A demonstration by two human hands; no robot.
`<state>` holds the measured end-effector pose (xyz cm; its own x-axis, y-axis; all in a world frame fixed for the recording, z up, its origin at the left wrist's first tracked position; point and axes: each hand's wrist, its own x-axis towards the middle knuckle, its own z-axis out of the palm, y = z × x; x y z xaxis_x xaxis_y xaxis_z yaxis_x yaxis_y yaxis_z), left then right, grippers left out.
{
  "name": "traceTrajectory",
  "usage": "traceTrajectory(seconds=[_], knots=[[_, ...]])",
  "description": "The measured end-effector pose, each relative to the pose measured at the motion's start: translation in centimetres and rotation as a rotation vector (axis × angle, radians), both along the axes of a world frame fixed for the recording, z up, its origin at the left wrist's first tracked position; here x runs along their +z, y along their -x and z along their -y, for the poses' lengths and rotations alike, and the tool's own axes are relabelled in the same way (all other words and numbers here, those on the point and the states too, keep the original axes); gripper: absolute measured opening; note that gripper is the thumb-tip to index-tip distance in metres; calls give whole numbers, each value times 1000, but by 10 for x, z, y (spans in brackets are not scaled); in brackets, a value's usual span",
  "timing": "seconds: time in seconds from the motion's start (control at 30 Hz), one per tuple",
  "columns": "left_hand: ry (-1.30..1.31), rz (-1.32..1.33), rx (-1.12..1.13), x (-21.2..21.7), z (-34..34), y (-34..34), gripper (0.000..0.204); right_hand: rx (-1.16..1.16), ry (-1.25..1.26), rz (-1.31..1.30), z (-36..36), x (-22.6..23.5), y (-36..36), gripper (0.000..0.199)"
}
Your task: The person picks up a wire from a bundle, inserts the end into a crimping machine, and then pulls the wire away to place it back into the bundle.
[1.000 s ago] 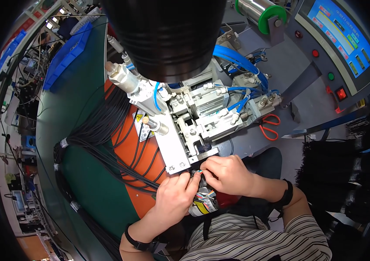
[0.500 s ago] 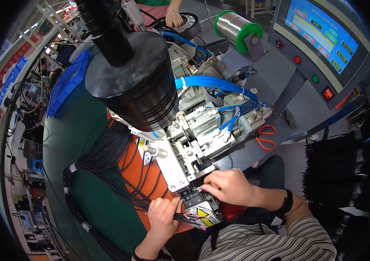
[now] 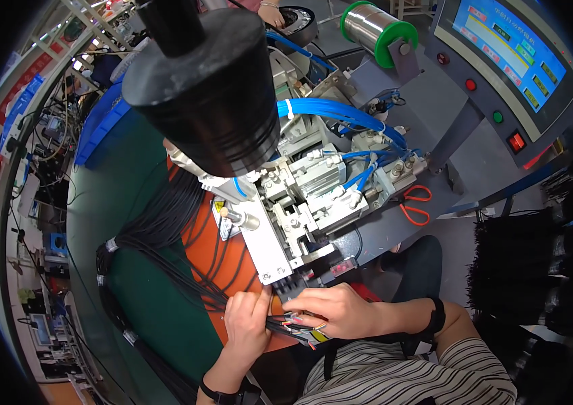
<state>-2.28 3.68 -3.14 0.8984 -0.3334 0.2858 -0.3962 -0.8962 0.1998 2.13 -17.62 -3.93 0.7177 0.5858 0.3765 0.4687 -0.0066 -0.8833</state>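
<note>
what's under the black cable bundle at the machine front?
Under the black cable bundle lies an orange mat on the green bench top. The left hand and right hand cover the stripped wire ends.

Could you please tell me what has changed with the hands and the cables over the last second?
Both hands came slightly down, away from the machine's front. The left hand still pinches the black cables; the right hand still holds their coloured wire ends. The red scissors stayed put.

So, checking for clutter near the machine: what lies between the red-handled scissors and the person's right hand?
In the head view, between the scissors and the right hand lies bare grey machine base and a small red-faced block.
</note>
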Motion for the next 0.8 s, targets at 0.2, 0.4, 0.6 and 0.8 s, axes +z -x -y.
traceTrajectory(seconds=[0.2, 0.4, 0.6, 0.8], knots=[[288, -78, -76, 1, 4, 1, 23, 38, 4, 87, 0, -4, 0, 25], [453, -105, -136, 19, 15, 8, 24, 102, -222, -693, 8, -10, -4, 21], [591, -87, -88, 8, 36, -6, 24, 32, -408, -789, 10, -11, -5, 17], [507, -67, -169, 14, 39, -15, 23, 284, -533, -1229, 23, -30, -21, 21]])
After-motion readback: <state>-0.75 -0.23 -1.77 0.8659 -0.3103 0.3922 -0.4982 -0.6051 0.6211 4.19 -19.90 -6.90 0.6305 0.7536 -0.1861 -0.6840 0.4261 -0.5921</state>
